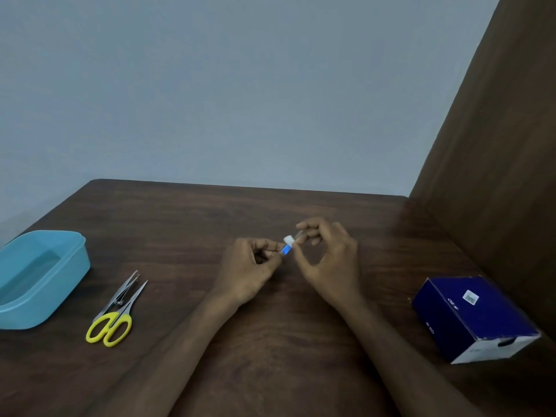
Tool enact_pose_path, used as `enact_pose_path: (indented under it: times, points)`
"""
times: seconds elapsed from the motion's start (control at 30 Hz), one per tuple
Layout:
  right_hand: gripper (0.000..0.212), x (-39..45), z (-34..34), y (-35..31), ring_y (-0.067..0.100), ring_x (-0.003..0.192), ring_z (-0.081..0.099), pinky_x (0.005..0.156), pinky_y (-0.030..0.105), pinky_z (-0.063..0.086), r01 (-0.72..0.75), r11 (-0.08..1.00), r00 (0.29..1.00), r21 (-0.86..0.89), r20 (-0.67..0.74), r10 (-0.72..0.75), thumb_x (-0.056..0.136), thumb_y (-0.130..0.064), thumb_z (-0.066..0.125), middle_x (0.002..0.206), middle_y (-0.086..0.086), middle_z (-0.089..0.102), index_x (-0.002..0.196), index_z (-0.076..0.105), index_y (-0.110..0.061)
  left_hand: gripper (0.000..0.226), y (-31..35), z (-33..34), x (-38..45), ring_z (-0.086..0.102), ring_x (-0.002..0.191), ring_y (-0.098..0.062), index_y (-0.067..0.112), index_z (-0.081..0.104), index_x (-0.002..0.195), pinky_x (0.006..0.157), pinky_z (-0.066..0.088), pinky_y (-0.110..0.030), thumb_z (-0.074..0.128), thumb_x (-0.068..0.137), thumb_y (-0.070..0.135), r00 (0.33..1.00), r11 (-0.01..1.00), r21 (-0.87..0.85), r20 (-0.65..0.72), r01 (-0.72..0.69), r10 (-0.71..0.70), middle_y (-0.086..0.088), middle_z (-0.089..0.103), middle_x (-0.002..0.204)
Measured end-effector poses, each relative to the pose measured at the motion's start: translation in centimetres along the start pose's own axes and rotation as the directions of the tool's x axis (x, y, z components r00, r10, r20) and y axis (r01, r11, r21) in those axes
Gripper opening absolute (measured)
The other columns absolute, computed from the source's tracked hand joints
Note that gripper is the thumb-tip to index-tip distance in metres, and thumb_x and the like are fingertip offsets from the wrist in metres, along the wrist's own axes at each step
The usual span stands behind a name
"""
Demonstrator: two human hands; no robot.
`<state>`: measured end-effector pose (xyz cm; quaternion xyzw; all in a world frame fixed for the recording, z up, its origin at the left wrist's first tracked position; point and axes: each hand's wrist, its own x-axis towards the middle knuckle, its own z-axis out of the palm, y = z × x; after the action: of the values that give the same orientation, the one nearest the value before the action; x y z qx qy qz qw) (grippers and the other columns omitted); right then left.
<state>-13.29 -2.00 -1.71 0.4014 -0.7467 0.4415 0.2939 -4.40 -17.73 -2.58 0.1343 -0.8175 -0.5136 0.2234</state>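
"Tube (288, 245), where is it?"
"Just over the counter (180, 221). The left hand (249, 266) grip pinches its blue end, the right hand (328, 257) grip pinches its white cap (289, 239), maybe to pull it off."

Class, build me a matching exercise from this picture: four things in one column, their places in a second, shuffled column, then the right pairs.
Things
1. small blue and white piece
2. scissors
3. tub
4. box

Places
A. right side of the table
B. pinched between the left hand and the right hand
C. left edge of the table
D. beside the tweezers

Pairs: 1-B, 2-D, 3-C, 4-A
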Motion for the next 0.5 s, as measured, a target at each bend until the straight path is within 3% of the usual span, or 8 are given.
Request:
enact_pose_path:
  times: [0.1,0.17,0.3,0.4,0.5]
  points:
    - [0.03,-0.3,0.4,-0.3,0.011,0.081,0.061,0.079,0.046,0.055,0.067,0.997,0.995,-0.023,0.078,-0.065,0.082,-0.016,0.082,0.084,-0.019,0.071,0.108,0.069,-0.023,0.007,0.0,0.0,0.0,0.063,0.057,0.003,0.026,0.085,0.093,0.056,0.045,-0.015,0.08,0.095,0.022,1.0,0.999,-0.031,0.014,-0.015,0.015,0.011,0.076,0.07]
    - [0.033,0.0,0.4,0.1,0.009,0.081,0.061,0.081,0.043,0.055,0.019,1.0,0.996,-0.008,0.086,-0.018,0.08,-0.014,0.082,0.083,-0.019,0.072,0.109,0.069,-0.024,0.008,-0.1,0.0,0.0,0.061,0.056,0.005,0.027,0.085,0.093,0.056,0.044,-0.015,0.08,0.094,0.021,1.0,1.0,-0.008,0.013,-0.017,0.017,0.013,0.076,0.07]
    - [0.031,1.0,-0.1,1.8,0.005,0.074,0.063,0.074,0.025,0.053,-0.215,0.977,0.975,0.0,-0.062,0.214,0.083,-0.02,0.089,0.079,-0.017,0.072,0.102,0.067,-0.03,0.012,-0.1,0.0,0.0,0.067,0.062,0.001,0.033,0.085,0.095,0.061,0.051,-0.02,0.079,0.093,0.022,1.0,0.998,0.053,0.013,-0.016,0.016,0.015,0.079,0.077]
    - [0.028,1.2,0.0,2.5,0.009,0.073,0.068,0.074,0.035,0.06,-0.429,0.891,0.882,0.15,-0.144,0.449,0.083,-0.018,0.088,0.079,-0.012,0.075,0.096,0.067,-0.03,0.012,-0.1,0.0,0.0,0.062,0.06,-0.002,0.034,0.085,0.095,0.057,0.048,-0.02,0.08,0.094,0.024,1.0,0.999,-0.04,-0.004,-0.019,0.019,0.009,0.078,0.077]
    - [0.029,0.7,0.4,2.0,0.014,0.077,0.073,0.078,0.044,0.064,-0.494,0.786,0.813,0.371,-0.122,0.569,0.084,-0.008,0.085,0.083,-0.005,0.077,0.097,0.07,-0.03,0.009,-0.2,-0.3,0.0,0.059,0.058,0.001,0.032,0.086,0.098,0.058,0.047,-0.022,0.082,0.094,0.025,0.999,0.992,-0.124,-0.039,-0.012,0.007,0.013,0.075,0.072]
